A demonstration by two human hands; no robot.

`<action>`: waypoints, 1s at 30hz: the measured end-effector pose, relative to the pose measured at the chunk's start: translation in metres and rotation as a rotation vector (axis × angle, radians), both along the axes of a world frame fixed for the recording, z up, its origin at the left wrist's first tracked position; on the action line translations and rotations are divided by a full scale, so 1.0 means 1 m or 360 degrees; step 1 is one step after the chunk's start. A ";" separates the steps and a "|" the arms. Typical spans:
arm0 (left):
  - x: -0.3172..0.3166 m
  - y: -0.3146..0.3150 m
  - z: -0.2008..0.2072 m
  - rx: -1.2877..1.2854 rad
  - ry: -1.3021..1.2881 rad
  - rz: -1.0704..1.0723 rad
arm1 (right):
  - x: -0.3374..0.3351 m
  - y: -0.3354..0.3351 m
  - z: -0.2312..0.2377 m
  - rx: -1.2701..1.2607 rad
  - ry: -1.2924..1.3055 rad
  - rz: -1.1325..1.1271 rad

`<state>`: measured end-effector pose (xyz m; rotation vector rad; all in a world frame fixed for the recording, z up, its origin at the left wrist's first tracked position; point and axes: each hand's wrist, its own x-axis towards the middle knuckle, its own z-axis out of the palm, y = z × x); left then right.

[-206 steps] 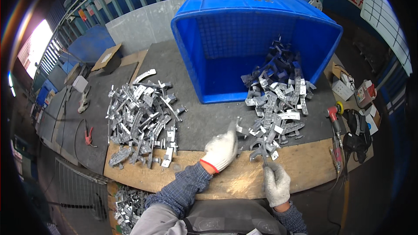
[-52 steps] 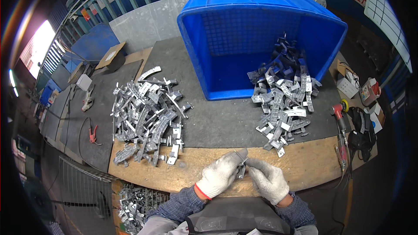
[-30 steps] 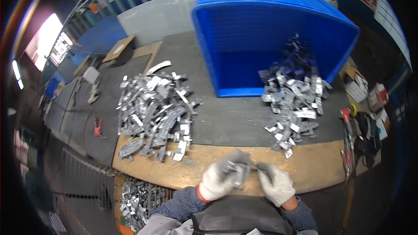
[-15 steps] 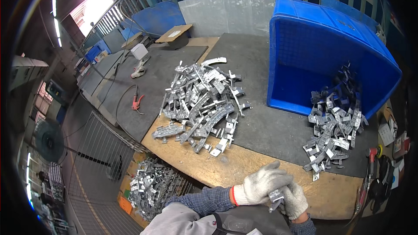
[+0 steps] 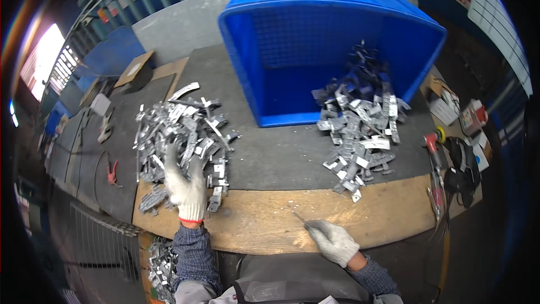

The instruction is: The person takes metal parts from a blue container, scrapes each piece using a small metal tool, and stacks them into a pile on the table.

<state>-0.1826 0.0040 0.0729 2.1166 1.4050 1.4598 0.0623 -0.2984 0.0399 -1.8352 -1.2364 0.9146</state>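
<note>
My left hand [image 5: 186, 189], in a white knit glove with a red cuff edge, is stretched over the left heap of silvery metal parts [image 5: 194, 129]. Its fingers are apart and I see nothing held in them. At the front edge of the wooden strip, my right hand [image 5: 333, 243], gloved too, is closed around a thin, rod-like metal tool [image 5: 298, 217]. The tool's slim end points up and left, while its grip is hidden in the glove. Parts of the same kind form a second heap [image 5: 363, 141] on the right, spilling out of a tipped blue crate [image 5: 264, 121].
The bench has a dark mat [image 5: 270, 157] and a bare wood front strip [image 5: 253, 219]. At right lie a red power tool [image 5: 432, 143] and small boxes [image 5: 444, 107]. A red air gun [image 5: 112, 173] is at left. More parts fill a low container [image 5: 162, 267] beneath.
My hands were together on a metal part at the bench edge. They have separated: the left has gone to the left heap, the right shows the thin tool. The view has swung right.
</note>
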 end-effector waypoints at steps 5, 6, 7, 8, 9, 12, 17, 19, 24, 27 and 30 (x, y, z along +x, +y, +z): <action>0.092 -0.042 0.002 -0.0194 0.0331 -0.0989 | 0.005 -0.014 -0.011 -0.0031 -0.0101 0.0128; 0.118 -0.051 0.002 -0.0383 0.0429 -0.1067 | 0.006 -0.016 -0.008 -0.0089 -0.0093 0.0111; 0.142 -0.059 0.003 -0.0569 0.0531 -0.1140 | 0.008 -0.019 -0.006 -0.0143 -0.0082 0.0096; 0.161 -0.065 -0.001 -0.0537 0.0485 -0.1229 | 0.009 -0.022 -0.005 -0.0139 -0.0087 0.0105; 0.180 -0.067 -0.009 -0.0504 0.0437 -0.1317 | 0.010 -0.024 -0.007 -0.0096 -0.0111 0.0085; 0.241 -0.068 -0.014 -0.0565 0.0599 -0.1356 | 0.011 -0.030 -0.009 -0.0020 -0.0147 0.0020; 0.313 -0.072 -0.020 -0.0776 0.1017 -0.1175 | 0.014 -0.032 0.001 -0.0174 -0.0127 -0.0099; 0.323 -0.074 -0.023 -0.0948 0.1085 -0.1132 | 0.015 -0.034 0.001 -0.0175 -0.0137 -0.0108; 0.309 -0.080 -0.048 -0.0818 0.0359 -0.1194 | 0.018 -0.033 -0.012 -0.0080 -0.0151 -0.0080; 0.275 -0.087 -0.054 -0.0906 0.0265 -0.1086 | 0.018 -0.030 -0.006 -0.0030 -0.0111 -0.0116; 0.255 -0.092 -0.047 -0.1078 0.0299 -0.0990 | 0.018 -0.029 -0.010 0.0004 -0.0060 -0.0204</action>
